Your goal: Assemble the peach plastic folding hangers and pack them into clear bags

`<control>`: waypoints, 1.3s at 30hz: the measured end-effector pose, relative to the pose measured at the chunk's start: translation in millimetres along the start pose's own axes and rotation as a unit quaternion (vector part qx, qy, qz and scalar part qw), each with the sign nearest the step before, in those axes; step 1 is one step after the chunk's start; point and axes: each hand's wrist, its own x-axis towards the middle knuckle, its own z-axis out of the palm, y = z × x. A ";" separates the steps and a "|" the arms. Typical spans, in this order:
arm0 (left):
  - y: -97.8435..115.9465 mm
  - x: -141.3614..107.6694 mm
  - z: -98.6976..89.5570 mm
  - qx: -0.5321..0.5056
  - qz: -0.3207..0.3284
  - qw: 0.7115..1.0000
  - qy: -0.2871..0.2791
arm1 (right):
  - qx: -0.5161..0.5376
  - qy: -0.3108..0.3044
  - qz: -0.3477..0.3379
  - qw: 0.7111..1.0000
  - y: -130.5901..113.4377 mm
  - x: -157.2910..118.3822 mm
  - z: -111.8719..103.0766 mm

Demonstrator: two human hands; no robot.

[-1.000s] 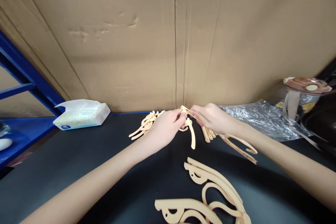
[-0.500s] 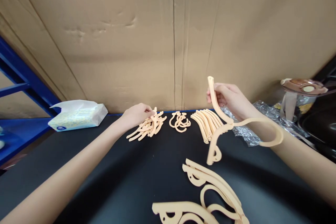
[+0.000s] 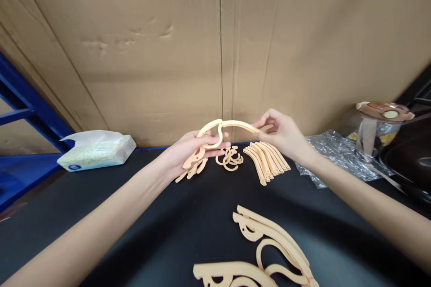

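Observation:
A beige folding clothes hanger (image 3: pixel 239 123) is held up between my two hands above the back of the table. My left hand (image 3: pixel 180 151) is closed around one arm and the hook, which curls down by its fingers. The thumb and fingers of my right hand (image 3: pixel 282 134) pinch the tip of the other arm. Below and partly hidden by my left hand lies a pile of short beige strips (image 3: pixel 192 171). Loose beige hooks (image 3: pixel 230 160) lie just right of them, and a row of curved hanger arms (image 3: pixel 267 161) sits beneath my right hand.
Folded beige hangers (image 3: pixel 276 228) lie at the front of the black table (image 3: pixel 161 237). A tissue pack (image 3: pixel 97 150) stands at the left. Clear plastic wrap (image 3: pixel 332 154) and a brown-lidded bottle (image 3: pixel 382 125) are at the right. A cardboard wall (image 3: pixel 151 63) rises behind.
My right hand has moved left, bringing the hanger over to my left hand. My left hand has risen from the pile of strips and now grips the hanger too. The hanger has turned.

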 end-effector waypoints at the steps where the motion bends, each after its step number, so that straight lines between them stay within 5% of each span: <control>1: 0.8 -1.4 2.4 -0.011 -0.006 1.000 -0.003 | -0.067 -0.022 -0.013 0.997 -1.4 -2.1 1.7; 5: 1.8 -6.7 10.8 -0.047 -0.026 0.997 -0.047 | -0.278 -0.066 -0.070 0.956 -9.8 -13.6 12.0; 8: -0.3 -6.5 11.6 -0.088 -0.029 0.994 -0.051 | -0.335 -0.073 -0.093 0.935 -14.2 -19.1 17.4; 12: -4.4 -3.8 2.4 -0.021 -0.025 0.998 -0.056 | -0.243 -0.147 -0.043 0.958 -14.2 -14.2 11.5; 16: -8.8 -5.7 -5.7 0.154 -0.017 0.986 -0.054 | -0.114 -0.219 0.063 0.967 1.6 3.7 -10.8; 19: -12.8 -5.9 -4.5 0.206 -0.035 0.977 -0.043 | -0.190 -0.205 0.117 0.953 20.8 15.5 -29.3; 23: -19.9 1.3 -2.1 0.092 -0.055 0.994 -0.004 | -0.357 -0.199 0.194 0.892 40.9 14.7 -35.4; 32: -26.3 3.5 -0.1 0.149 -0.019 0.988 0.030 | -0.374 -0.296 0.173 0.862 58.8 0.5 -20.7; 36: -26.7 3.7 2.8 0.204 0.019 0.978 0.042 | -0.389 -0.287 0.156 0.861 44.3 0.5 -23.2; 39: -25.3 1.9 9.6 0.227 0.048 0.972 0.024 | -0.363 -0.247 0.129 0.889 19.0 -3.8 -9.3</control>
